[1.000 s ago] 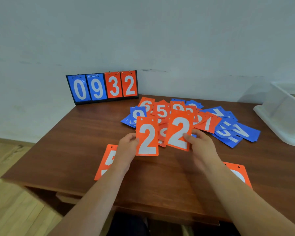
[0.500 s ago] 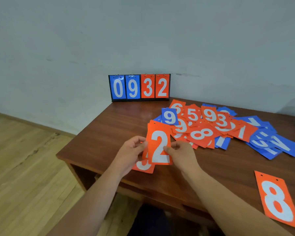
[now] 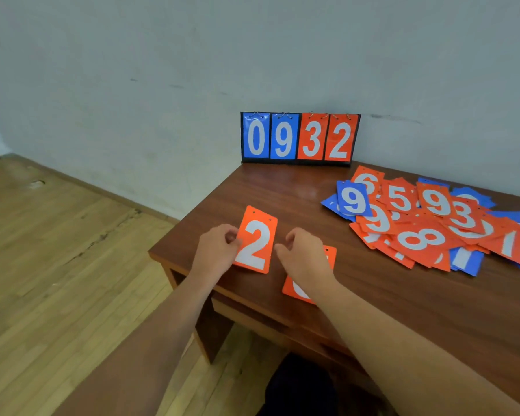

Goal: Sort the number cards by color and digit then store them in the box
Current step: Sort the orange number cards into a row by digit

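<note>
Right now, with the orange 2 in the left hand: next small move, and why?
Probably lay the orange 2 card flat on the bare table by the left corner. The left hand pinches its left edge, the right hand beside it is loosely curled and empty, and another orange card lies partly under that hand, so the 2 needs its own spot apart.

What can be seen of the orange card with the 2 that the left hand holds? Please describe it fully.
The orange 2 card is a thin rectangle, plastic-looking, with a large white 2 and two small holes near its top edge. It faces up, leaning slightly to the right, near the front left corner of the table. The left hand pinches its left edge. The right hand is close beside its right edge; whether it touches cannot be told.
</note>
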The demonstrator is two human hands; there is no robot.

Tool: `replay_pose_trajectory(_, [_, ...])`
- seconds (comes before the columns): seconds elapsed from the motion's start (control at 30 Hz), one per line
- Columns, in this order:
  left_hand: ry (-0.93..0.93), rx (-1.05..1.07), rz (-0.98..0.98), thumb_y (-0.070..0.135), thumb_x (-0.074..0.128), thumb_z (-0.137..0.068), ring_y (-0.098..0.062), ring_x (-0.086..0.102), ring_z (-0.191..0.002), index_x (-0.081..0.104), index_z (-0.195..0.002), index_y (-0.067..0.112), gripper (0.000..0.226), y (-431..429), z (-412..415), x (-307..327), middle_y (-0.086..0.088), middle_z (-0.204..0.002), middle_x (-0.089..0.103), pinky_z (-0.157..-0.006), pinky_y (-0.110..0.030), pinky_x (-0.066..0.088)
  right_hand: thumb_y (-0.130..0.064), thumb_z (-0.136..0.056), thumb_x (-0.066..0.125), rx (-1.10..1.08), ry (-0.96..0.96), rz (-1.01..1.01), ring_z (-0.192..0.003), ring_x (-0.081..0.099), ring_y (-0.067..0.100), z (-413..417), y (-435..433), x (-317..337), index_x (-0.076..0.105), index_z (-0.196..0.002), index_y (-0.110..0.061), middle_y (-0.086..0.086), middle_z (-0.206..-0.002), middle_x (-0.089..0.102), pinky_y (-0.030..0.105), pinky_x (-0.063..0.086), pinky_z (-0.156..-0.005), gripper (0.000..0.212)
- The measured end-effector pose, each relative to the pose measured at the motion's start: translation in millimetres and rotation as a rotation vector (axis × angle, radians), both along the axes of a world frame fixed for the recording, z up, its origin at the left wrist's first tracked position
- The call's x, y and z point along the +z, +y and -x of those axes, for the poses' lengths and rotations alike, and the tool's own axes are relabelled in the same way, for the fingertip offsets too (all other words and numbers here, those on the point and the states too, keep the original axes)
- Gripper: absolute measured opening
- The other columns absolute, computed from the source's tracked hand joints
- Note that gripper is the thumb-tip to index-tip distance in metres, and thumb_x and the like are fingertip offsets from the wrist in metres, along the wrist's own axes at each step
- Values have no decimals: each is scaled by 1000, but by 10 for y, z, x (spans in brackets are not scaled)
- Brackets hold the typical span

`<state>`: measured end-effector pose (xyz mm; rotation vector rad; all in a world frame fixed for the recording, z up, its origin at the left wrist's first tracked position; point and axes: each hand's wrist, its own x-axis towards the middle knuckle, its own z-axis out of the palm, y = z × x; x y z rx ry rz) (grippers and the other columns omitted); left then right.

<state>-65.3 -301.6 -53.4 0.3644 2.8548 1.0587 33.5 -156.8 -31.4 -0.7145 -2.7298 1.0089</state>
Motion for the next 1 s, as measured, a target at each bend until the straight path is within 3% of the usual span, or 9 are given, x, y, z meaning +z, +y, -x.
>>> replay_pose_trajectory(0.13, [89,-33,184,34,58,-97,-19,60,-113,65,-125,17,33,-48,176,-143,-4,-124,65,-87,-27,49,-37,-94,55,99,-53,-366,-126,43,22,-129,34,-189,53,-130,-17,5,-136,45,35,40,-105,41])
replay_pose_trajectory(0.23, [258,-53,255,35,59,-96,-19,47,-123,60,-131,22,38,-6,133,-150,-4,-133,52,-99,-29,46,-45,-94,52,141,-51,-443,-138,32,23,-243,49,-320,51,-133,-20,4,-147,36,37,31,-114,47])
replay_pose_trajectory(0.33, [352,-276,201,48,61,-91,-18,39,-131,52,-138,33,50,54,48,-118,3,-142,43,-107,-34,39,-48,-93,48,116,-40,-470,-135,35,22,-358,124,-365,52,-134,-20,4,-145,39,35,32,-111,50])
replay_pose_trajectory(0.43, [275,-480,343,61,57,-88,-19,28,-140,45,-142,41,58,92,-32,-186,7,-153,33,-113,-41,30,-48,-93,46,163,-82,-494,-131,37,22,-470,177,-418,52,-133,-20,3,-143,40,34,34,-109,49])
replay_pose_trajectory(0.53, [310,-393,348,57,51,-93,-19,34,-135,52,-136,39,46,108,-76,-297,5,-148,40,-108,-37,35,-50,-94,44,147,-110,-479,-134,35,21,-492,203,-406,48,-137,-20,2,-145,39,35,34,-111,52])
replay_pose_trajectory(0.7, [363,-292,363,59,50,-93,-20,41,-129,56,-132,34,47,180,-132,-300,1,-142,46,-104,-35,40,-49,-95,45,121,-90,-450,-136,35,19,-533,202,-347,46,-140,-20,1,-146,40,35,27,-114,53])
replay_pose_trajectory(0.87, [376,-280,57,42,59,-90,-22,50,-112,67,-111,24,29,481,-230,-28,0,-119,58,-91,-32,40,-42,-96,51,-16,12,-352,-130,41,17,-609,516,-126,51,-134,-17,1,-140,47,36,36,-109,46])
replay_pose_trajectory(1.0, [226,-396,-19,35,59,-91,-19,50,-112,67,-109,19,25,1049,-334,260,-2,-113,59,-96,-33,43,-39,-96,52,-147,-15,-370,-123,46,20,-689,1049,55,51,-133,-14,5,-134,50,37,43,-103,44])
